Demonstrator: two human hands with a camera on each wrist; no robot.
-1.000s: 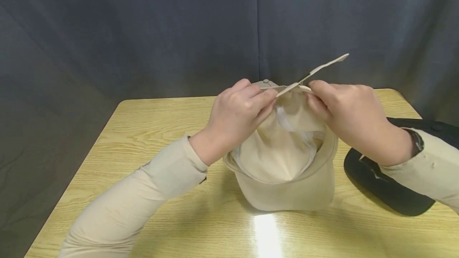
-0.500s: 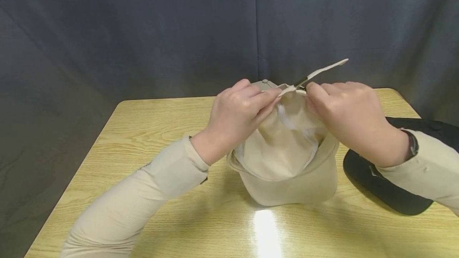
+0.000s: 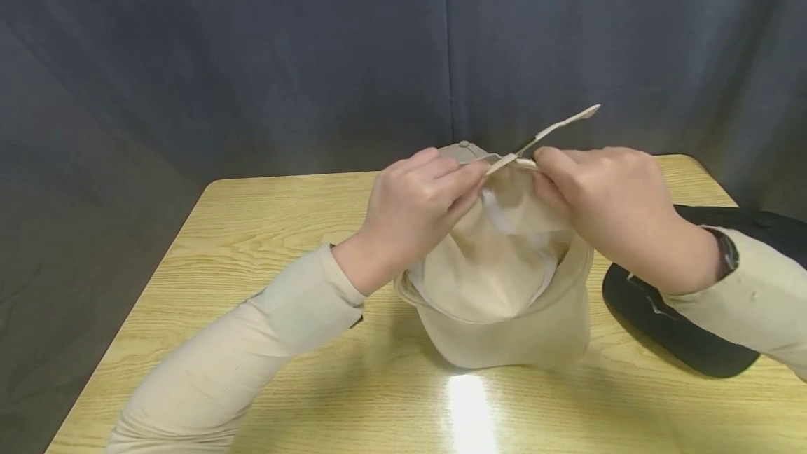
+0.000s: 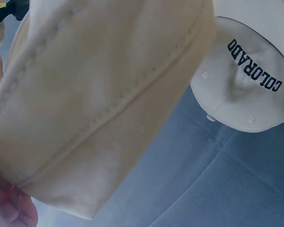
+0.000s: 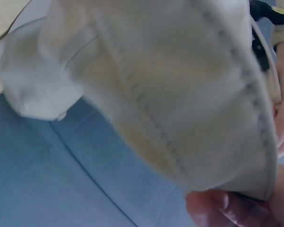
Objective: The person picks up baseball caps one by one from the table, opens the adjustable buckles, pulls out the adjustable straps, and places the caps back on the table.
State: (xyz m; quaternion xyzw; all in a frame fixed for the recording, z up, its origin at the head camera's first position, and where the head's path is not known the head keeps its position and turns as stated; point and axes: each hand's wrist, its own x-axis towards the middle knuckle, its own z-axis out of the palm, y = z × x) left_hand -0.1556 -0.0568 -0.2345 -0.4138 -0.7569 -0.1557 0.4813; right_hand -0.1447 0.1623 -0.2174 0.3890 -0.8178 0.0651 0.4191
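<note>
A beige baseball cap [image 3: 492, 335] is held with its hollow inside facing me and its brim low over the table. My left hand [image 3: 422, 205] pinches the left side of its back edge and strap. Opposite it, my right hand [image 3: 611, 205] pinches the right side near the buckle. From between the hands the strap's loose end [image 3: 570, 120] sticks up to the right. The buckle is mostly hidden by fingers. Close up, the left wrist view shows the cap's stitched panel [image 4: 85, 104]; the right wrist view shows its stitched cloth [image 5: 180, 94] above my fingertips.
Behind the held cap stands another light cap [image 4: 255, 78] with dark COLORADO lettering. A black cap [image 3: 681, 328] lies on the right, partly under my right forearm. The wooden table [image 3: 252, 230] ends at a dark curtain [image 3: 284, 54].
Both hands keep their grip on the back of the cap. The strap's loose end has dipped and shifted slightly left, and the brim has swayed a little.
</note>
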